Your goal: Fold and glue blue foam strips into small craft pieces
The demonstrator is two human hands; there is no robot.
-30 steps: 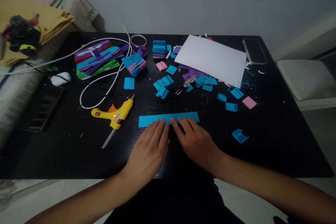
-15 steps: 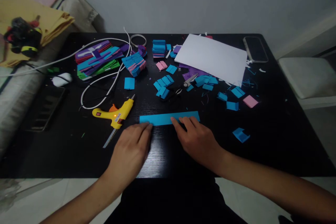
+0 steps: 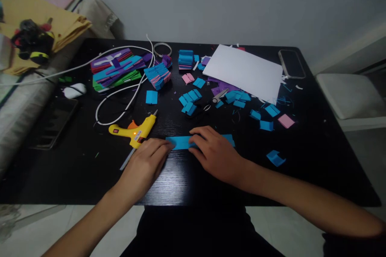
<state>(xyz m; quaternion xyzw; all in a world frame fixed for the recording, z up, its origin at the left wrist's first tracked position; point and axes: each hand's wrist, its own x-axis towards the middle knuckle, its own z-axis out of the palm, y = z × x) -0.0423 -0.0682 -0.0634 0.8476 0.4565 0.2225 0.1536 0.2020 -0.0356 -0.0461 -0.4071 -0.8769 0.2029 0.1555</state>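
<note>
A blue paper strip (image 3: 181, 143) lies lengthwise on the dark table in front of me, a faint crease across it. My left hand (image 3: 147, 160) is closed at its left end, fingertips pressed together on the paper. Over the strip's middle, my right hand (image 3: 214, 152) is closed on it with bent fingers, thumb near the lower edge, hiding part of the paper. The strip's right end sticks out beyond the knuckles. Just left of the strip is a yellow glue gun (image 3: 135, 131) with its small light lit, its glue stick close to my left hand.
Beyond the strip lie scissors (image 3: 220, 95), folded blue pieces (image 3: 190, 96), a white sheet (image 3: 244, 71) and bundled coloured strips (image 3: 117, 68). A white cable (image 3: 97, 112) loops at left. Phones lie at the left (image 3: 57, 124) and far right (image 3: 292, 64).
My right hand has slid left along the strip, closer to my left hand, leaving more of the right end uncovered. The view has shifted slightly. My left hand stays at the left end.
</note>
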